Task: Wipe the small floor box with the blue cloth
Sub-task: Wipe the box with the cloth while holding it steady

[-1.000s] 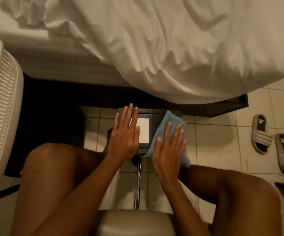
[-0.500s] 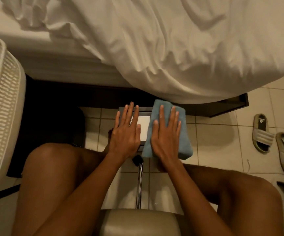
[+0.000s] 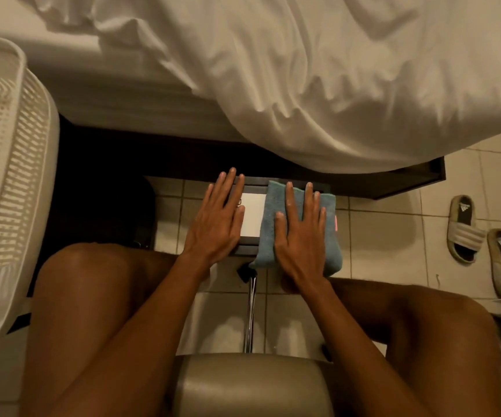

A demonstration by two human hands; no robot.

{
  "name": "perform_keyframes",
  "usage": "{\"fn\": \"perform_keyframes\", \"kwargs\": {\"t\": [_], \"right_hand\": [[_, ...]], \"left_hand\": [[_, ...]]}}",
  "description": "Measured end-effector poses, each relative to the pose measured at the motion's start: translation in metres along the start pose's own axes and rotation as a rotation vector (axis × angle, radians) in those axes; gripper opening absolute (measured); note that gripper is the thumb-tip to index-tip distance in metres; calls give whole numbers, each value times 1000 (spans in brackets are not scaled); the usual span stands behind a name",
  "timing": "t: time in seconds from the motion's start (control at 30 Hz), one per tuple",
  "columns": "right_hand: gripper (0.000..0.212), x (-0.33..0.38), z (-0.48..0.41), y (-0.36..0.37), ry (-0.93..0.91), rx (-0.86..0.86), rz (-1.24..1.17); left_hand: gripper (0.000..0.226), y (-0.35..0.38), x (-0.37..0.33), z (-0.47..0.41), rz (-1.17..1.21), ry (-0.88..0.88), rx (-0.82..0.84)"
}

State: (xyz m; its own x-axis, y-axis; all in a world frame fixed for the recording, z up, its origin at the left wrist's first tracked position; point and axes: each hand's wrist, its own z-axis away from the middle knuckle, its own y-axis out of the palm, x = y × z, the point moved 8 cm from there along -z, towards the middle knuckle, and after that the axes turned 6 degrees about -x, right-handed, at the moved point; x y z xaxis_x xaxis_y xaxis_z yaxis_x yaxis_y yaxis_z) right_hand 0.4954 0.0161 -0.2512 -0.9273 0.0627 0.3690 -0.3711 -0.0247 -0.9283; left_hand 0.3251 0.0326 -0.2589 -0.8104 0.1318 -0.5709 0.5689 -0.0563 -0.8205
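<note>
A small dark box (image 3: 253,216) with a white panel on top sits on the tiled floor just in front of the bed frame. My left hand (image 3: 217,219) lies flat on the box's left part, fingers together and stretched forward. A folded blue cloth (image 3: 273,224) with a pink tag covers the box's right part and hangs over its near edge. My right hand (image 3: 301,236) presses flat on the cloth, fingers spread. The box's right side is hidden under the cloth.
A bed with a rumpled white duvet (image 3: 303,85) overhangs the dark bed frame (image 3: 393,185) behind the box. A white plastic basket (image 3: 5,182) stands at the left. A pair of slippers (image 3: 483,245) lies on the tiles at the right. I sit on a stool (image 3: 252,383), knees either side.
My right hand has pushed the blue cloth forward across the box's top, from its near edge toward the bed. My left hand has stayed flat on the box.
</note>
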Motion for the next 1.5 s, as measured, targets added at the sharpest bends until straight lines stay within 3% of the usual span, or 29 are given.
{"fn": "perform_keyframes", "kwargs": {"t": [0.33,0.43,0.53,0.7,0.87,1.0,1.2,1.37,1.5], "right_hand": [[62,35,24,9,-129,28,99],[63,30,-18,1,-80,8,74],[65,33,0,2,-36,-14,92],[69,38,-2,8,-167,50,106],[66,10,-23,-7,17,-42,33],[64,19,21,4,-27,-7,7],[67,-1,-14,3,-45,10,39],[68,-13,23,0,86,15,68],[67,-9,0,0,13,29,83]], "left_hand": [[57,1,2,-1,17,-13,-29],[57,1,2,0,20,-12,-32],[57,2,2,4,27,-22,-13],[58,4,6,1,35,-19,-12],[58,4,2,4,-6,-26,-24],[59,2,1,2,-105,-50,-42],[60,11,-21,4,-126,-11,-6],[60,11,-21,12,-155,1,3],[62,13,-20,8,-195,4,21]]}}
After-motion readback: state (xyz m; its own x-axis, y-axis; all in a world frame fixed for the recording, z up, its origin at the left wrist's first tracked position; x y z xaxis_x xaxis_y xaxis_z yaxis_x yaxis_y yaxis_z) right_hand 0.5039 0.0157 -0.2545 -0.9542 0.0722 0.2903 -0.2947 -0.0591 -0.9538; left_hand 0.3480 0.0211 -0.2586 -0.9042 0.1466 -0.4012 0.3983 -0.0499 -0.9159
